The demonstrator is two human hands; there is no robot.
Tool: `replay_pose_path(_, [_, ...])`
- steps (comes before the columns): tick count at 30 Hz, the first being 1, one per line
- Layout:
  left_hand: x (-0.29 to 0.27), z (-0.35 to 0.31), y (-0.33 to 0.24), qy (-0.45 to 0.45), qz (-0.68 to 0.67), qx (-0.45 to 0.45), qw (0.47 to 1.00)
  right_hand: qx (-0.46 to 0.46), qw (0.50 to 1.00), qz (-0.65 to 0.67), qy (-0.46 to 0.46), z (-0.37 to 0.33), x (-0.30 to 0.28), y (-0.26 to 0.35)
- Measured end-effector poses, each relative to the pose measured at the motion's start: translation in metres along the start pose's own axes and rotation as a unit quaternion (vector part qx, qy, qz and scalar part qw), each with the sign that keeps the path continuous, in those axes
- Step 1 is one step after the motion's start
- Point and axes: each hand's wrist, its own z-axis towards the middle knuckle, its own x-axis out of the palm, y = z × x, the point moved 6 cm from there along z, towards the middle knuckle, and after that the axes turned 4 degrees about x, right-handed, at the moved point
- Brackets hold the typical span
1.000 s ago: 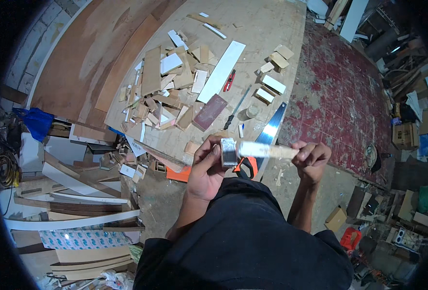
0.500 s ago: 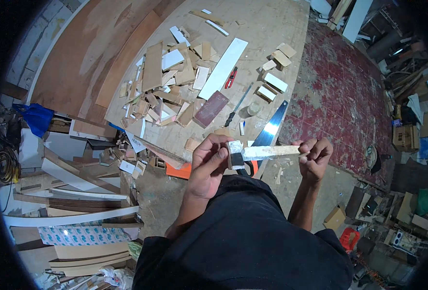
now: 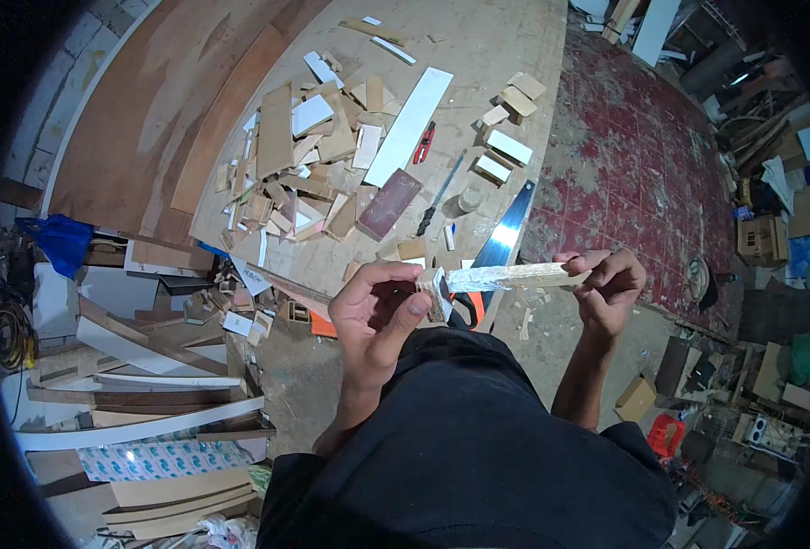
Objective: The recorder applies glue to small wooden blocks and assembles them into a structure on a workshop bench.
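Between the thumb and fingers of my left hand (image 3: 368,320) is a small wooden block (image 3: 436,295), tilted, with pale and dark faces. My right hand (image 3: 609,285) pinches the far end of a flat wooden stick (image 3: 524,275). White, paste-like stuff coats the stick's left part, which lies against or right beside the block; contact cannot be made out. Just beyond the hands, a handsaw (image 3: 508,224) with an orange and black handle lies at the table's near edge. Close to it are a small round container (image 3: 470,201) and a slim tool with a black handle (image 3: 426,220).
A heap of wood offcuts (image 3: 309,151) covers the left of the worktable (image 3: 514,41). Around it lie a long white strip (image 3: 411,128), red pliers (image 3: 425,142) and a dark red board (image 3: 389,204). White-faced blocks (image 3: 510,147) sit at right. Curved boards (image 3: 158,421) are stacked at lower left.
The block in my left hand has turned, showing a different face. My left hand has shifted slightly left, and the stick in my right hand has risen a little. The whole view has moved slightly.
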Motion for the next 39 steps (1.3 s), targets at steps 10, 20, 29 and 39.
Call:
replay_pose_path(10, [-0.002,-0.001,-0.006,-0.006,0.128,0.071,0.989,-0.04,0.995,-0.078,0.045,0.002,0.018,0.015])
replay_pose_path(20, [-0.003,0.001,0.002,-0.005,0.06,0.012,0.998,-0.052,0.996,-0.076,-0.01,-0.003,0.011,0.016])
replay_pose_path(29, [-0.008,0.001,0.028,-0.044,-0.074,-0.076,0.993,-0.039,0.994,-0.082,0.067,0.0,0.029,0.023])
replay_pose_path(39, [-0.001,-0.003,0.039,-0.039,-0.17,-0.17,0.97,0.002,0.998,-0.036,0.042,-0.004,0.029,-0.004])
